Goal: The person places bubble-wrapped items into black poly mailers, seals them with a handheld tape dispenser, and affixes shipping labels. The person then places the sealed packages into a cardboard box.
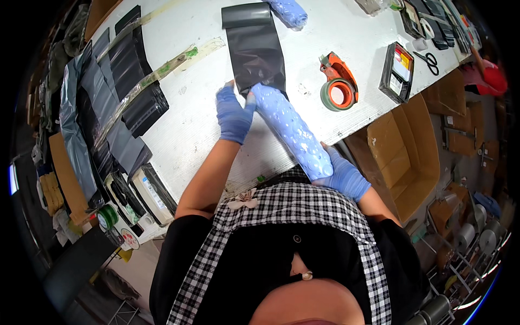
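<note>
A long blue bubble-wrapped roll (292, 127) slants over the near edge of the white table, its far end at the mouth of a black plastic mailing bag (253, 51). The bag lies flat with its far end folded over. My left hand (234, 115), in a blue covering with bare fingertips, pinches the left side of the bag's mouth, its thumb against the roll. My right hand (345, 176), covered likewise, is closed round the roll's near end. How far the roll reaches into the bag is hard to see.
Right of the bag lies an orange tape dispenser (340, 70), then an open case (397, 73) and scissors (430, 62). Another blue bundle (290, 12) lies at the far edge. Stacked black bags (130, 65) fill the left side. A cardboard box (403, 157) stands beside the table.
</note>
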Action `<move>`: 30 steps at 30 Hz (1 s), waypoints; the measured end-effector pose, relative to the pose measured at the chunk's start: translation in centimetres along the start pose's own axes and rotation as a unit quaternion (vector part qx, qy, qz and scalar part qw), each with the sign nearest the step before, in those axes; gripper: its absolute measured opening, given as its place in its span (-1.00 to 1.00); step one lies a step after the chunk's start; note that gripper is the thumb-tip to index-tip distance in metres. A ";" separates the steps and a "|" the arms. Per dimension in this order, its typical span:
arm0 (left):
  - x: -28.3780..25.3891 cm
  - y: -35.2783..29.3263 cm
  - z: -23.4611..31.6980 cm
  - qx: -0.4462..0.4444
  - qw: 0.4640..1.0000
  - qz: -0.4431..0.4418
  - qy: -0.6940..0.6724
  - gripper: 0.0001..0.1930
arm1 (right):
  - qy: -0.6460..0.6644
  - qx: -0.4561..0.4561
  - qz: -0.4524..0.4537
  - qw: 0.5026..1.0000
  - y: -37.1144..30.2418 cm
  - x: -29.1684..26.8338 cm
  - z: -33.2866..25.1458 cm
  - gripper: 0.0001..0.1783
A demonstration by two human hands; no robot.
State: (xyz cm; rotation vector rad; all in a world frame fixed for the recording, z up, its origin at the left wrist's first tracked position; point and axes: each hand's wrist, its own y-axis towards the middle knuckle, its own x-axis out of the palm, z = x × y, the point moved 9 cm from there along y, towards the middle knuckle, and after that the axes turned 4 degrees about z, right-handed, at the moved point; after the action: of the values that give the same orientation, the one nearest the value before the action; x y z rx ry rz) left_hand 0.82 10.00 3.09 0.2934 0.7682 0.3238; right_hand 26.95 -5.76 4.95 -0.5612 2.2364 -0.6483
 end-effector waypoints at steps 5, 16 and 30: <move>7.0 -1.4 -6.7 -0.355 0.893 -0.136 -0.241 -0.77 | 0.046 0.046 0.027 0.998 4.1 0.9 -3.4 0.21; 2.3 -3.1 -6.7 -0.236 0.954 -0.098 -0.156 -0.82 | 0.099 -0.079 0.223 0.967 20.2 -2.5 -8.4 -0.58; 0.6 -9.3 -0.8 -0.344 0.905 -0.144 -0.203 -0.24 | -0.188 0.007 0.522 0.832 3.2 -26.2 9.8 -0.76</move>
State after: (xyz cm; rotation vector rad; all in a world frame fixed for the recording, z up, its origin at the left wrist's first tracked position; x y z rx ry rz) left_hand 2.29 1.92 -1.34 -0.4130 0.2426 0.2248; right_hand 50.34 8.74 10.84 0.5267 1.7787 0.0366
